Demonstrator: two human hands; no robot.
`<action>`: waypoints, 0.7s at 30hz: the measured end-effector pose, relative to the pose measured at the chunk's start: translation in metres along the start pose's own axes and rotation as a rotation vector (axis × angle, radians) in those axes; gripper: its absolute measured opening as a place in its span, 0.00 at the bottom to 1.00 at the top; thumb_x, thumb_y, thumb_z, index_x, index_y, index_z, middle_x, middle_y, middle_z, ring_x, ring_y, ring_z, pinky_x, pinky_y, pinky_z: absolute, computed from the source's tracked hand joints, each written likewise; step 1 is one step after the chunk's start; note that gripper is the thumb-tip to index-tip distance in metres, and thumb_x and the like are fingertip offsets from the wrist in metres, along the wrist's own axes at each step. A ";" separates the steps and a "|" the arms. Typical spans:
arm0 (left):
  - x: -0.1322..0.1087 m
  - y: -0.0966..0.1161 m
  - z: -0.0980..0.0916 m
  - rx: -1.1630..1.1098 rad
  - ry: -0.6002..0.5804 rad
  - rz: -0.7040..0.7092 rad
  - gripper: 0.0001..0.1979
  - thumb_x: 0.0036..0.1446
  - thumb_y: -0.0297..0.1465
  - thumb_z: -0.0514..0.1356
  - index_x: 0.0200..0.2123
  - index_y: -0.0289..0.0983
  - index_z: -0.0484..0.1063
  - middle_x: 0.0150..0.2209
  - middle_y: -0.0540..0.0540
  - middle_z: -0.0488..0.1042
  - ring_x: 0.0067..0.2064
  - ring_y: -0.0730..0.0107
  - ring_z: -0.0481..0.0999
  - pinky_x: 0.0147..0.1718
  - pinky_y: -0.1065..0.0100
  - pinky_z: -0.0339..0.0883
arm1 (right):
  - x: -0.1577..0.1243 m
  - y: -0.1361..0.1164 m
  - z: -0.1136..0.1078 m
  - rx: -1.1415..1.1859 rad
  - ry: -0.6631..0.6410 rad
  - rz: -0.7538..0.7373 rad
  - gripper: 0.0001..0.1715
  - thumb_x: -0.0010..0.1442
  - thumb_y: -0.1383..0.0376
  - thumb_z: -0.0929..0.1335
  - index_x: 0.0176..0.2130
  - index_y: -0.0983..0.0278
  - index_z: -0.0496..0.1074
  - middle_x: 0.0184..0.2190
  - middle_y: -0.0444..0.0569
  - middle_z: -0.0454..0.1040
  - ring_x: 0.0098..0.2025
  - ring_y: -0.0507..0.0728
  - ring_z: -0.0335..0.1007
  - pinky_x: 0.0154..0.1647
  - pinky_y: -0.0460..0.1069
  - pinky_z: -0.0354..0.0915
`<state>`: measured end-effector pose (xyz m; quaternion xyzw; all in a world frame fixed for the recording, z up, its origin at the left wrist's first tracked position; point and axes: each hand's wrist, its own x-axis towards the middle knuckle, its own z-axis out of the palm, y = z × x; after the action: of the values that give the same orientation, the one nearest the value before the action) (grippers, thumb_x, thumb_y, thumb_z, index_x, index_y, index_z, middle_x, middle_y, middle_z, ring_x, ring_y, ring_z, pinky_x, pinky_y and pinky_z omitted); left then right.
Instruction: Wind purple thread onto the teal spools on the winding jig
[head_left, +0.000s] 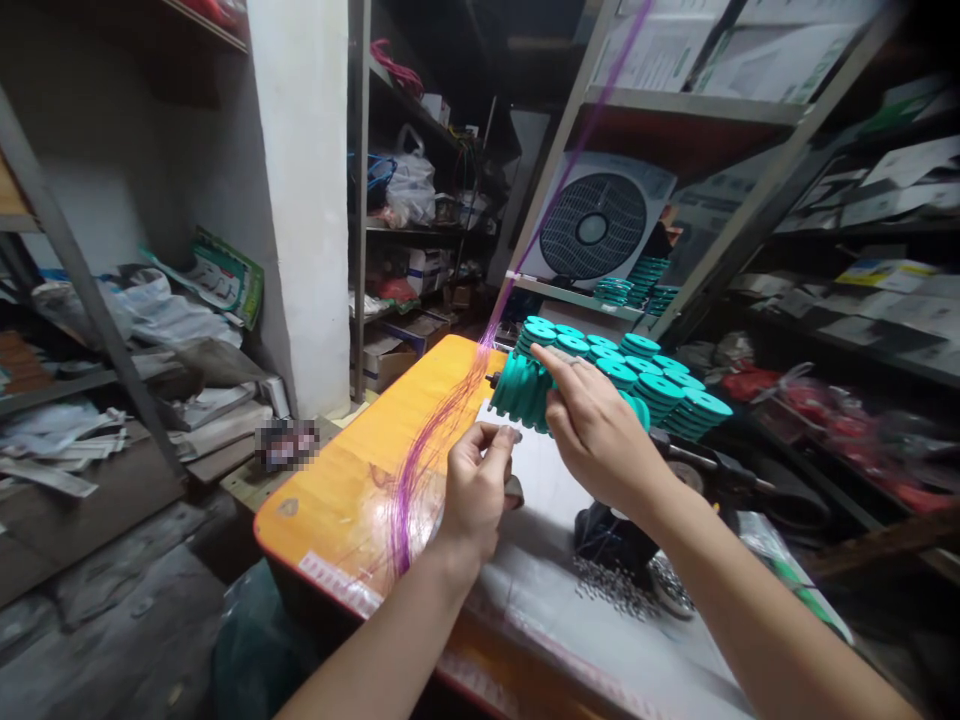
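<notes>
My right hand point(592, 425) is raised over the orange table point(352, 470), its fingers closed on a row of teal spools point(525, 385) set on a shaft. My left hand point(476, 485) sits just left of and below it, thumb and fingers pinched together; what they hold is too fine to make out. A bundle of purple threads point(442, 420) runs down from the upper right, passes the spools and fans out over the table beside my left hand. More teal spools point(660, 385) stand in rows behind my right hand.
A white sheet point(540, 570) covers the table's right part, with a pile of small metal pieces point(611, 585) and a dark object below my right wrist. Metal shelves with boxes, bags and a boxed fan point(596, 225) stand all round. Stacked teal spools point(637, 280) sit on the right shelf.
</notes>
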<state>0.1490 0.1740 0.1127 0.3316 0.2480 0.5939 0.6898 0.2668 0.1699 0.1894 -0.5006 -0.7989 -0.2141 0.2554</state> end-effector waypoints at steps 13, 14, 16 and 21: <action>0.019 -0.015 0.007 -0.082 0.039 -0.018 0.08 0.51 0.30 0.60 0.27 0.37 0.61 0.17 0.61 0.49 0.16 0.86 0.47 0.12 0.80 0.42 | 0.000 0.003 0.002 -0.101 -0.070 -0.046 0.32 0.60 0.66 0.60 0.62 0.74 0.58 0.53 0.61 0.71 0.55 0.64 0.65 0.56 0.59 0.62; 0.019 -0.015 0.007 -0.095 0.035 -0.021 0.08 0.50 0.30 0.60 0.27 0.37 0.60 0.17 0.61 0.50 0.16 0.86 0.47 0.13 0.80 0.42 | 0.001 0.003 0.002 -0.114 -0.079 -0.055 0.32 0.61 0.64 0.61 0.62 0.74 0.58 0.53 0.61 0.70 0.55 0.65 0.65 0.56 0.59 0.62; 0.019 -0.014 0.007 -0.116 0.028 -0.031 0.08 0.50 0.29 0.59 0.26 0.37 0.60 0.16 0.61 0.49 0.16 0.85 0.47 0.13 0.80 0.43 | 0.002 0.005 0.004 -0.147 -0.078 -0.072 0.35 0.60 0.59 0.63 0.61 0.75 0.58 0.53 0.63 0.70 0.55 0.66 0.65 0.54 0.60 0.63; 0.019 -0.013 0.007 -0.130 0.022 -0.053 0.08 0.48 0.29 0.60 0.26 0.37 0.60 0.17 0.61 0.49 0.16 0.85 0.45 0.13 0.80 0.40 | 0.007 0.009 0.009 -0.219 -0.078 -0.079 0.38 0.58 0.57 0.67 0.61 0.75 0.58 0.52 0.65 0.71 0.53 0.68 0.67 0.49 0.61 0.67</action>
<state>0.1658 0.1906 0.1083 0.2730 0.2253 0.5940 0.7224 0.2705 0.1832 0.1876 -0.5016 -0.7993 -0.2902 0.1593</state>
